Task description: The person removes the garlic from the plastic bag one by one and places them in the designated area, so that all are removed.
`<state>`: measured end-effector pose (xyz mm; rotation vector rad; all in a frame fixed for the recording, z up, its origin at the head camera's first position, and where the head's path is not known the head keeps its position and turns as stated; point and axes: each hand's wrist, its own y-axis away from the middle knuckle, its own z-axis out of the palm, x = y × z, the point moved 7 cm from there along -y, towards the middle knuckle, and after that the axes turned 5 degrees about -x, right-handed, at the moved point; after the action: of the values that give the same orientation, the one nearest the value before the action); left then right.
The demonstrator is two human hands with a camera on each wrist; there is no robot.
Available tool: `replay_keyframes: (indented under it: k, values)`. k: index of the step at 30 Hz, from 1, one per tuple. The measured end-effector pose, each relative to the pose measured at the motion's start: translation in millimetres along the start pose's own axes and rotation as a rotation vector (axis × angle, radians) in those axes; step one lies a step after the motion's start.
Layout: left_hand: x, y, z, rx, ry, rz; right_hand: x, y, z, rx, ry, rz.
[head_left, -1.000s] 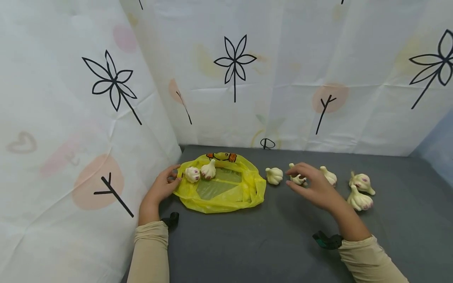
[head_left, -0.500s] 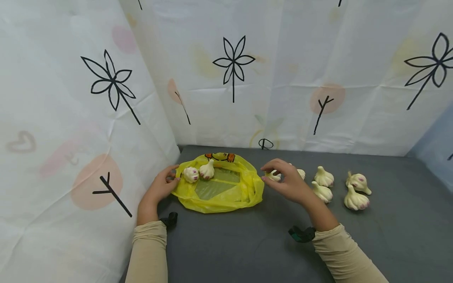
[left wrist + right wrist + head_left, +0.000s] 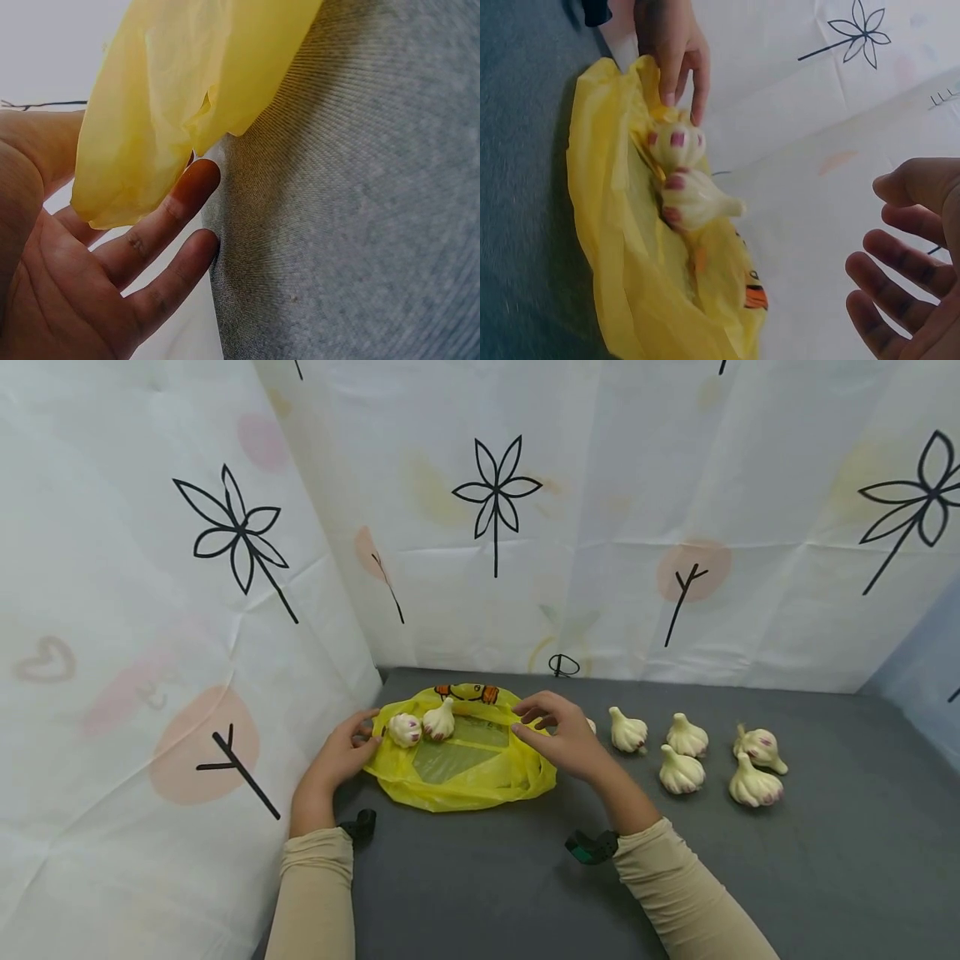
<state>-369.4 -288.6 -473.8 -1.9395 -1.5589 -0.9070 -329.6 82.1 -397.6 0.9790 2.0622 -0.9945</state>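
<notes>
In the head view, two garlic bulbs point(image 3: 439, 719) sit at the left end of an opened yellow plastic bag point(image 3: 450, 795). My left hand point(image 3: 343, 757) holds the bag's left edge, thumb above; in the left wrist view the film covers part of the fingers point(image 3: 161, 277). My right hand point(image 3: 558, 737) is over the bag's right edge. Its fingers are loosely bent and spread with nothing between them, as the right wrist view shows. Behind this hand a garlic bulb point(image 3: 592, 725) is mostly hidden.
Several more garlic bulbs point(image 3: 628, 732) lie to the right on the dark grey table point(image 3: 480, 885). A white printed cloth point(image 3: 600, 593) hangs along the back and left sides. Each wrist wears a black device point(image 3: 592, 847).
My right hand has moved left from above the loose garlic bulbs to the bag's right edge, uncovering bulbs on the table. The left hand and the bag stay put.
</notes>
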Motion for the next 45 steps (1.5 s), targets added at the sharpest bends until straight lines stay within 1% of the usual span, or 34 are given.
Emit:
replay_keyframes:
  k: [3, 7, 21, 27, 33, 40, 43, 45]
  values:
    - [-0.2, 0.3, 0.3, -0.003, -0.001, -0.011, 3, -6.5, 9, -0.002, -0.031, 0.037]
    - [-0.5, 0.5, 0.6, -0.006, -0.003, -0.021, 6, -14.4, 20, 0.005, -0.047, 0.067]
    - [1.1, -1.5, -0.5, 0.003, -0.001, -0.006, 20, -40.3, 50, 0.048, -0.178, 0.166]
    - [0.5, -2.1, -0.8, 0.004, -0.006, 0.002, 28, -49.9, 62, 0.079, -0.272, 0.238]
    - [1.1, -1.5, -0.3, 0.001, -0.006, 0.002, 36, -59.2, 72, 0.108, -0.318, 0.284]
    - [0.3, -0.3, -0.5, -0.002, -0.004, -0.011, 54, -65.8, 91, 0.117, -0.454, 0.410]
    - [0.0, 0.2, -0.5, -0.006, -0.008, -0.007, 58, -68.8, 97, 0.124, -0.471, 0.435]
    - [0.2, 0.3, -0.7, -0.006, -0.009, -0.005, 61, -71.4, 101, 0.131, -0.471, 0.436]
